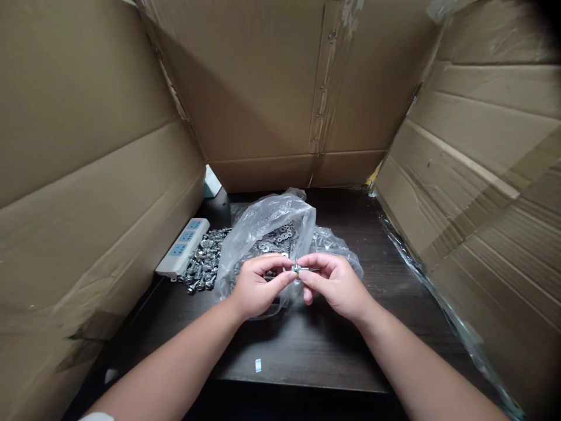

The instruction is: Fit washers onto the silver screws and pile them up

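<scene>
My left hand and my right hand meet over the dark wooden table, both pinching a small metal bolt with a washer or nut on it. The fingers of both hands are closed round it. Just behind the hands lies a clear plastic bag holding several metal washers. To its left is a loose pile of assembled bolts on the table.
A white power strip with blue sockets lies at the left by the bolt pile. Tall cardboard sheets wall in the table at the left, back and right. A small white label lies near the front edge.
</scene>
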Demonstrator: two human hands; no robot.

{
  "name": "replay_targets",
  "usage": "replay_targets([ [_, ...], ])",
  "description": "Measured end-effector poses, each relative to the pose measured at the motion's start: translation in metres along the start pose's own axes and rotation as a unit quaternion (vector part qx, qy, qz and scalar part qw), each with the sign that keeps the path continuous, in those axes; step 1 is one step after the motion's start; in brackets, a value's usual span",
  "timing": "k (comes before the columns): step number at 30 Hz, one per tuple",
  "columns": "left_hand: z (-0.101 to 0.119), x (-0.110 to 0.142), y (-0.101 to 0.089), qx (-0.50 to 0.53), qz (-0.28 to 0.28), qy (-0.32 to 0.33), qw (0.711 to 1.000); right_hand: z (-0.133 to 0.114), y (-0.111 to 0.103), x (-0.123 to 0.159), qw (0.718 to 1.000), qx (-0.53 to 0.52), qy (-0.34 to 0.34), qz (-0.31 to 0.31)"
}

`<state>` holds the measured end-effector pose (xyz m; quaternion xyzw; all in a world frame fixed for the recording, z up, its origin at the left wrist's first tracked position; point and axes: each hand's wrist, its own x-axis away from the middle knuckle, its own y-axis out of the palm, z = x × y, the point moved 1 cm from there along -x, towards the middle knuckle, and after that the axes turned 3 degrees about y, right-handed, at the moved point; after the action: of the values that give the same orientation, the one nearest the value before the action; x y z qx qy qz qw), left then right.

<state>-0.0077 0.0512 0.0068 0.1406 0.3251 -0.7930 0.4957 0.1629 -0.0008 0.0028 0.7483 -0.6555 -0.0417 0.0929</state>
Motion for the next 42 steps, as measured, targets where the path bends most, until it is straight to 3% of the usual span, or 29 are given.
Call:
replay_targets([
  [8, 0.000, 0.000, 0.000, 0.003, -0.015, 0.009, 1.000, -0.007, 0.003, 0.002, 0.997, 0.078, -0.012, 0.011],
  [14, -0.001, 0.000, 0.002, -0.003, -0.010, 0.020, 1.000, 0.002, 0.005, 0.000, 0.993, 0.120, 0.000, 0.007],
  [23, -0.004, 0.001, 0.001, 0.057, 0.021, -0.059, 0.996, -0.001, 0.005, 0.001, 0.997, 0.059, -0.040, 0.023],
  [27, -0.007, 0.002, 0.002, 0.081, 0.016, -0.088, 0.993, -0.002, 0.004, 0.003, 0.995, 0.087, -0.041, 0.039],
  [37, -0.001, 0.001, 0.002, 0.017, 0.000, 0.042, 0.999, 0.000, 0.007, 0.005, 0.974, 0.212, -0.076, 0.017],
  [42, 0.000, 0.003, 0.002, 0.003, 0.003, 0.035, 0.999, 0.001, 0.005, 0.004, 0.969, 0.236, -0.072, 0.028],
])
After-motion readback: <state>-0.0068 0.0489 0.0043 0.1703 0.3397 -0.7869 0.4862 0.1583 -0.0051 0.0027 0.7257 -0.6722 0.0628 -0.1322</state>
